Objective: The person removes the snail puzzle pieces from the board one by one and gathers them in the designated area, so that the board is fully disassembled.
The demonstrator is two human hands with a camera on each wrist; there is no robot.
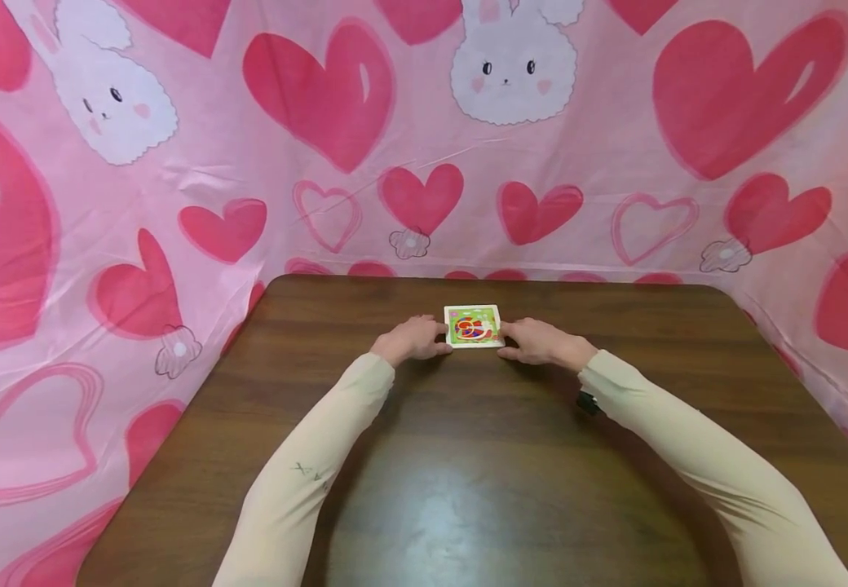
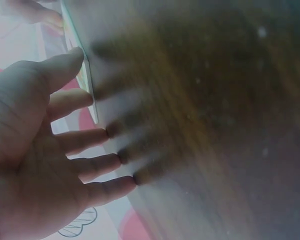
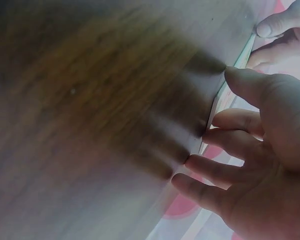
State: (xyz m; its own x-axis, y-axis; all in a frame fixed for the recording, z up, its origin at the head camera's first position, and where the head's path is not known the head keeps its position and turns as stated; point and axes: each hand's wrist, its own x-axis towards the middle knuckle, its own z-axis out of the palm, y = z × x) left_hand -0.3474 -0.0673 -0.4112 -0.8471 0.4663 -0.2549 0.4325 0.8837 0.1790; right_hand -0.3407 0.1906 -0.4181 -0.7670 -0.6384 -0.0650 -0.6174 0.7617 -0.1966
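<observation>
A small flat picture board (image 1: pixel 474 324) with a pale rim and a green, red and blue picture, apparently a snail, lies at the far part of the table. My left hand (image 1: pixel 415 338) is at its left side. Thumb and index finger touch the board's edge in the left wrist view, while the other fingers (image 2: pixel 97 165) are spread, their tips near the tabletop. On the opposite side, my right hand (image 1: pixel 537 341) touches the right edge with thumb and index finger. Its remaining fingers (image 3: pixel 210 170) extend loosely along the table. The board's underside is hidden.
The brown wooden table (image 1: pixel 453 456) has rounded far corners. Pink cloth (image 1: pixel 424 122) with hearts and rabbits hangs behind it and along both sides. A small black object (image 1: pixel 587 401) shows under the right sleeve's cuff.
</observation>
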